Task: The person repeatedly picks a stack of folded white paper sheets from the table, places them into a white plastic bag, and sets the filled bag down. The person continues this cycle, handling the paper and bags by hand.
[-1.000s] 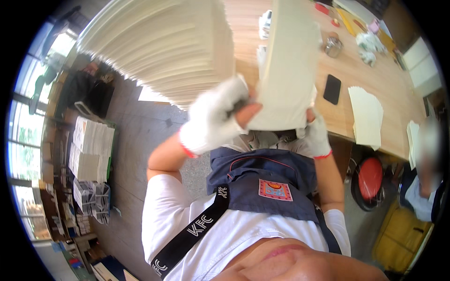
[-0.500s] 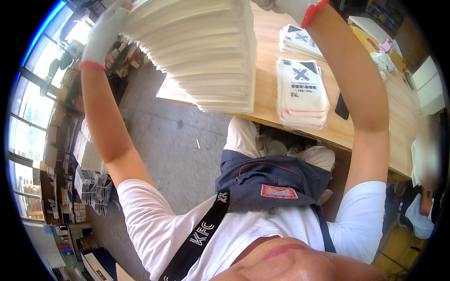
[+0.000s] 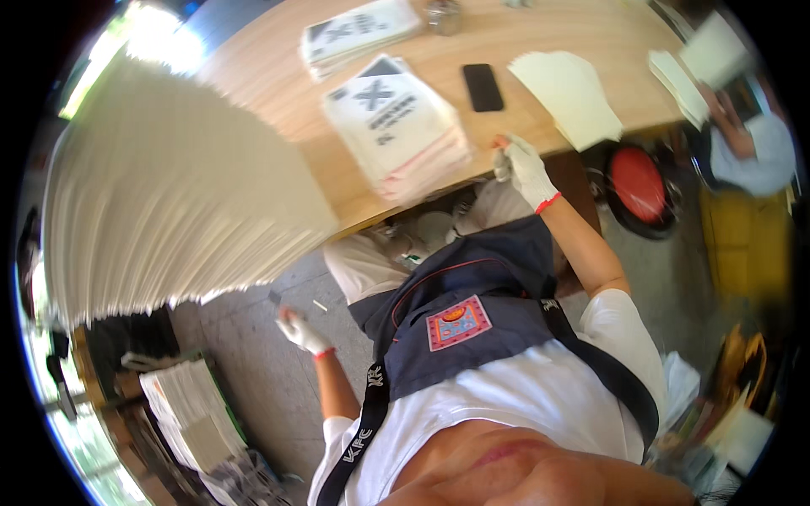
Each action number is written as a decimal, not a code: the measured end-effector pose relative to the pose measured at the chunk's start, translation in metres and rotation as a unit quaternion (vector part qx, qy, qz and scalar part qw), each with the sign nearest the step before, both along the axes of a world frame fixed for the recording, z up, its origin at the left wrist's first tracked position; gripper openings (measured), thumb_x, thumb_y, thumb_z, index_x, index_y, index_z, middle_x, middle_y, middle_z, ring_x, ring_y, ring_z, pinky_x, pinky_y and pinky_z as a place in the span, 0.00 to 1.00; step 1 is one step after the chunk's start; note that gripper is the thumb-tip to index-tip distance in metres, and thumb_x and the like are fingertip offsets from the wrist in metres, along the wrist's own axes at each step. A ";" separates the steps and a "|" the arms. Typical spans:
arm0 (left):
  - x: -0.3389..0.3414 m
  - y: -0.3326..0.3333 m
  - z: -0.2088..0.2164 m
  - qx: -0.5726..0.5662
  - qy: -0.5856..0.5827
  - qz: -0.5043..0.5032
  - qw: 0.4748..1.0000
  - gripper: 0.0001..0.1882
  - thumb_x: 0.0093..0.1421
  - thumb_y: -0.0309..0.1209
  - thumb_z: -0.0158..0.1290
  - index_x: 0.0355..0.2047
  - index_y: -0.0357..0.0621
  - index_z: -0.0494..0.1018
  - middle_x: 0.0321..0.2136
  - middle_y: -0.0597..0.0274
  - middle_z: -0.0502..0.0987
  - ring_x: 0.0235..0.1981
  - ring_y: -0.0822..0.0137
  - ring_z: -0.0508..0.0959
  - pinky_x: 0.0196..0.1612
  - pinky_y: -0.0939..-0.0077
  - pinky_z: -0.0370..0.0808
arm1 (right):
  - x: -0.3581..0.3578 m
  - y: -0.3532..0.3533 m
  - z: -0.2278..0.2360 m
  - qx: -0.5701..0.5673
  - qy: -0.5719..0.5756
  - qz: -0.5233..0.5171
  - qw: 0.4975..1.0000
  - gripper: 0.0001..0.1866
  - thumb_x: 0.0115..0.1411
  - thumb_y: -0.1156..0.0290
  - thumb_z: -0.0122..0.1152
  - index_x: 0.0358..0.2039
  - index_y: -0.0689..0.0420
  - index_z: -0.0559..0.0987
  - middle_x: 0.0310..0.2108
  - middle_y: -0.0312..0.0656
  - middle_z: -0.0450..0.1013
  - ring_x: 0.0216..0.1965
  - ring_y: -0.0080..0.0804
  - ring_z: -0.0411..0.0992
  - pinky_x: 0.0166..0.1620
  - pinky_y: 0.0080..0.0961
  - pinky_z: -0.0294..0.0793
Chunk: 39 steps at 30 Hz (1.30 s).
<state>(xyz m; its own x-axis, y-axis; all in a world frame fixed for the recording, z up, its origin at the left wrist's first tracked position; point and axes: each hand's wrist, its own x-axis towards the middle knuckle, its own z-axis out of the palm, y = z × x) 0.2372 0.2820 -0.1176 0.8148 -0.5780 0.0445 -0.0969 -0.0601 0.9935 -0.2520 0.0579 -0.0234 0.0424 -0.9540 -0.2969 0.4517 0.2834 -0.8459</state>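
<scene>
A tall stack of white paper sheets with ragged edges stands at the table's left end. My left hand, in a white glove with a red cuff and bare fingertips, hangs below the stack, apart from it. Its fingers are loosely bent, somewhat blurred, with nothing seen in them. My right hand, gloved the same way, is over the table's front edge, fingers half curled and apart, with no object visible in it. Left of it lies a pile of printed white sheets or bags with red-edged layers beneath.
On the wooden table are another printed pile, a black phone, fanned cream sheets and a glass jar. A red-seated stool stands at right, near another person's arm. Bundled paper sits at lower left.
Both hands have come away from the tall paper stack and dropped lower. My view has turned to the right, showing more of the table, the phone and the fanned sheets.
</scene>
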 end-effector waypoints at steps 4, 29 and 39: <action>-0.111 -0.012 -0.017 0.023 -0.121 -0.159 0.980 0.14 0.51 0.15 0.41 0.37 0.36 0.70 0.35 0.58 0.72 0.36 0.68 0.71 0.42 0.78 0.67 | -0.114 0.020 -0.061 0.043 0.156 -0.357 0.920 0.11 0.60 0.63 0.43 0.25 0.56 0.65 0.16 0.38 0.68 0.13 0.25 0.65 0.14 0.20 0.64; -0.209 -0.281 0.088 0.217 -0.561 -0.395 0.694 0.15 0.47 0.30 0.51 0.38 0.51 0.69 0.41 0.60 0.69 0.41 0.54 0.73 0.38 0.61 0.73 | -0.134 -0.006 0.029 -0.119 -0.046 -0.185 0.974 0.15 0.57 0.74 0.45 0.46 0.62 0.67 0.42 0.44 0.70 0.36 0.33 0.73 0.34 0.26 0.76; -0.207 -0.278 0.082 0.164 -0.566 -0.366 0.720 0.13 0.46 0.28 0.50 0.36 0.53 0.69 0.39 0.64 0.71 0.39 0.58 0.73 0.36 0.62 0.72 | -0.064 0.075 -0.015 0.061 -0.129 0.074 0.987 0.22 0.55 0.73 0.51 0.49 0.69 0.64 0.41 0.50 0.71 0.36 0.32 0.74 0.35 0.20 0.77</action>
